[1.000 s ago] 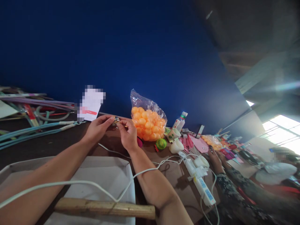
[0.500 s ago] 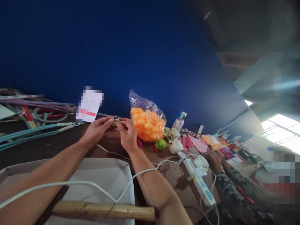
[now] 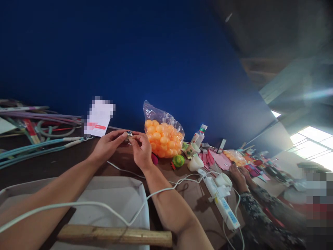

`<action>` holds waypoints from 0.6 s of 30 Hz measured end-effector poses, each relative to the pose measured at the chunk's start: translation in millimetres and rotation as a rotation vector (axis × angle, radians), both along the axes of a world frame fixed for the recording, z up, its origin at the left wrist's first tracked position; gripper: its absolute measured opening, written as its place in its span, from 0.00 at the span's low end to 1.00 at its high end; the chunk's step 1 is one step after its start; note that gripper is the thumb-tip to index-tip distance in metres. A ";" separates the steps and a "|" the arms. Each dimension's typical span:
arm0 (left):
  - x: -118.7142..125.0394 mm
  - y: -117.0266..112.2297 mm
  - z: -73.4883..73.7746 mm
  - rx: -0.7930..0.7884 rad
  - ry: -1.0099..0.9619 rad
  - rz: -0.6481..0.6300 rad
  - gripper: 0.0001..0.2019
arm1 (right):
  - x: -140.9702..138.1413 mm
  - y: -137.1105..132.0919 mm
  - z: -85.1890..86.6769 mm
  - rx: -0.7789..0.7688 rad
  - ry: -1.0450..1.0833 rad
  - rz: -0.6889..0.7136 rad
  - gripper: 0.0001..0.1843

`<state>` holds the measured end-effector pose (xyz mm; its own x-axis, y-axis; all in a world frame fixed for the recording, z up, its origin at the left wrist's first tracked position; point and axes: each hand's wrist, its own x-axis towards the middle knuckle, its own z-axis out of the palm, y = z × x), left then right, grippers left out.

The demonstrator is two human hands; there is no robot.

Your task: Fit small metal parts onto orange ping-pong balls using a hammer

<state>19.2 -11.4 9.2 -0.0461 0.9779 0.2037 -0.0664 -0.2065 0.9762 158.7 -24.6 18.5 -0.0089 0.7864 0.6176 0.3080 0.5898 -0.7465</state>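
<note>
A small shiny metal piece is pinched between the fingertips of my left hand and my right hand, just above the dark table. Both hands have their fingers closed on it. A clear bag of orange balls stands right behind my right hand. What the piece is stays too small to make out.
A white tray and a wooden handle lie near me, crossed by a white cable. A power strip, cups, a bottle and pink papers sit to the right. Coloured hoops lie left. Another person's hand rests at right.
</note>
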 end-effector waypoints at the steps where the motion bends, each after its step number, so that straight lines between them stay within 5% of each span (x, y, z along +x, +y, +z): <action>1: -0.3 0.1 -0.2 0.000 0.015 0.002 0.24 | 0.4 0.2 -0.2 -0.002 0.004 0.003 0.07; 18: 0.9 2.0 -0.5 0.008 0.033 0.022 0.24 | 1.4 2.0 -2.0 -0.001 -0.006 0.015 0.07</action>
<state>20.1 -9.4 8.7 -0.0605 0.9752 0.2130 -0.0296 -0.2150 0.9762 160.1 -22.6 16.5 -0.0244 0.7871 0.6164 0.3042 0.5932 -0.7454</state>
